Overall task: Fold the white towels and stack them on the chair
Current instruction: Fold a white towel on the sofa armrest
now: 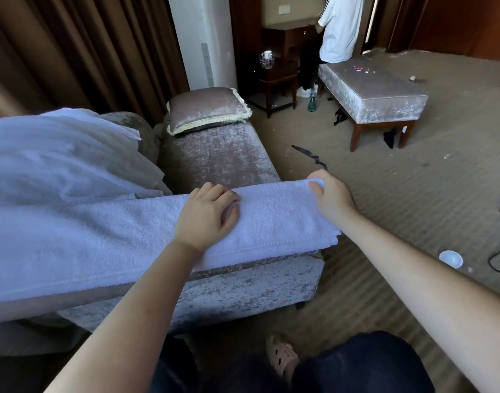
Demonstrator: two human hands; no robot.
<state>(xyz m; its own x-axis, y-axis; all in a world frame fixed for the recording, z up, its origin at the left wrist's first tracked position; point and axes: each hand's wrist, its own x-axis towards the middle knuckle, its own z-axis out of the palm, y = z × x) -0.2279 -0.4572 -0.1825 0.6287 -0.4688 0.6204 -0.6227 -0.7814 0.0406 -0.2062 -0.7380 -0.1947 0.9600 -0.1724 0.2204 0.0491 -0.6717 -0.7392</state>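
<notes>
On the near seat, curled fingers of the left hand hold a white towel. The right hand pinches its far corner.

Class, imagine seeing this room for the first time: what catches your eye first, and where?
A long folded white towel lies across the near end of the velvet seat. The left hand rests on its middle while the right hand pinches its far right corner. A heap of white towels sits at the left.

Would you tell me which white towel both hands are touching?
The long flat towel across the seat's near end, not the crumpled heap at left.
</notes>
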